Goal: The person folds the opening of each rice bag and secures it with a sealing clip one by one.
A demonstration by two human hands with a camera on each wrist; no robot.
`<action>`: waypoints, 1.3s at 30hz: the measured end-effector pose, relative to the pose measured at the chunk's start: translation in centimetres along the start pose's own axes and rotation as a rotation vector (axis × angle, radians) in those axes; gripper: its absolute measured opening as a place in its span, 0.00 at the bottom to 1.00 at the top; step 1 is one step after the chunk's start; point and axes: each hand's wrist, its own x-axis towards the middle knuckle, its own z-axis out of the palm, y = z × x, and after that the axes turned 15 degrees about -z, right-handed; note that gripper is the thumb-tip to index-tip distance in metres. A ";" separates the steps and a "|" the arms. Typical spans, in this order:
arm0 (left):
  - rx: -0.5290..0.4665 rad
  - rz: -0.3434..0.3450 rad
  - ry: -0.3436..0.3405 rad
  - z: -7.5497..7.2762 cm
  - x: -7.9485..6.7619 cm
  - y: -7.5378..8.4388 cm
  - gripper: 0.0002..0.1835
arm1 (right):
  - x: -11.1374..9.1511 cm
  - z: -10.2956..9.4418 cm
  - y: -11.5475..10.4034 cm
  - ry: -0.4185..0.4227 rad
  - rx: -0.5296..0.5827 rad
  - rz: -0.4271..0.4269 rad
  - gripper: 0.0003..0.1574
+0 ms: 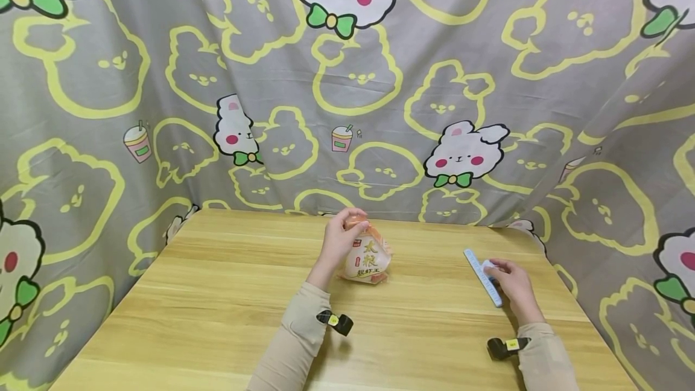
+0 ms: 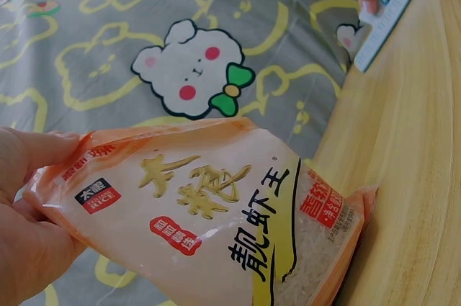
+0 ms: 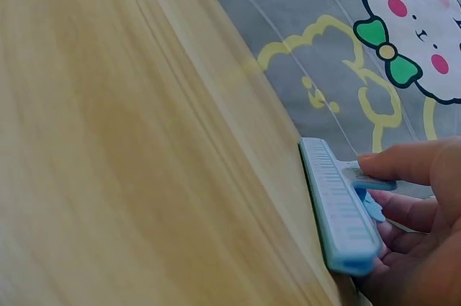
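Note:
A bag of rice [image 1: 369,261] with an orange top and gold lettering stands on the wooden table near its middle. My left hand [image 1: 343,235] grips the gathered top of the bag; in the left wrist view the thumb [image 2: 54,149] lies over its upper corner. To the right, my right hand [image 1: 513,282] pinches the handle of a light blue sealing clip [image 1: 483,277], whose long ridged bar points away from the palm. The right wrist view shows the clip [image 3: 338,205] close up, with the fingers on both sides of its handle.
The wooden table [image 1: 217,294] reaches back to a grey curtain [image 1: 374,95] printed with rabbits and yellow outlines, which also hangs at both sides. A black camera mount is strapped on each wrist, over beige sleeves [image 1: 295,336].

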 end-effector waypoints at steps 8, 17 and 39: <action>-0.017 0.008 0.023 0.4 1.2 -1.8 0.12 | 0.1 0.0 0.2 -0.012 0.015 0.007 0.36; -0.036 0.025 0.039 0.6 2.1 -3.0 0.14 | 0.1 0.0 0.0 -0.022 0.017 0.005 0.37; -0.017 0.019 0.045 0.5 1.9 -3.0 0.11 | 0.0 0.6 -2.0 -0.021 0.046 -0.062 0.35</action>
